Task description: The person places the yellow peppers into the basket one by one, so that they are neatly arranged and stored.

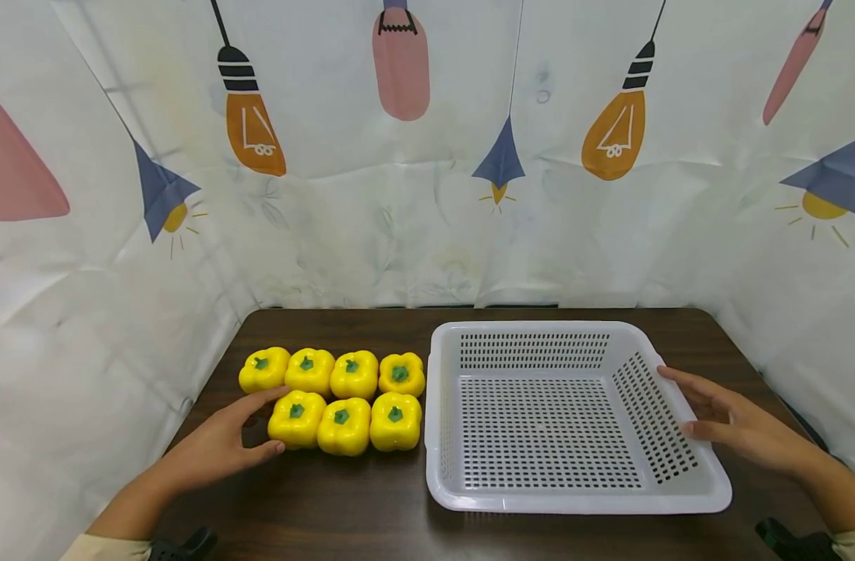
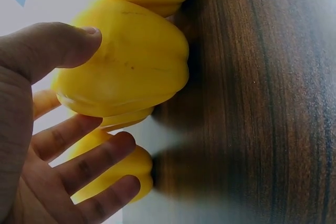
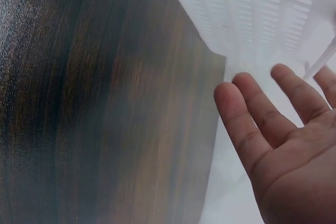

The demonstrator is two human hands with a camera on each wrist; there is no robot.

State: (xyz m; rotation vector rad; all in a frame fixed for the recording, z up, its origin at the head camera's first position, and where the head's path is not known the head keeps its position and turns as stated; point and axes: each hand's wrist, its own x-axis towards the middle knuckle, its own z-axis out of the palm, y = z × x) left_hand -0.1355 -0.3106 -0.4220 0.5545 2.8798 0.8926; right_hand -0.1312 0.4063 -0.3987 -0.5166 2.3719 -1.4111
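Several yellow bell peppers with green stems stand close together in two rows on the left of the table in the head view. My left hand (image 1: 213, 444) is at the left end of the front row, thumb and fingers spread about the leftmost front pepper (image 1: 297, 419). In the left wrist view the thumb overlaps this pepper (image 2: 136, 56) while the other fingers stay extended; firm contact is unclear. A white perforated plastic basket (image 1: 574, 502) sits right of the peppers with nothing in it. At its right rim is my right hand (image 1: 743, 428), fingers extended; whether it touches is unclear.
The dark wooden table (image 1: 315, 499) carries the peppers and basket. Behind and beside it hangs a white cloth (image 1: 399, 234) printed with lamps and bulbs. The back-row peppers (image 1: 355, 375) stand directly against the front row.
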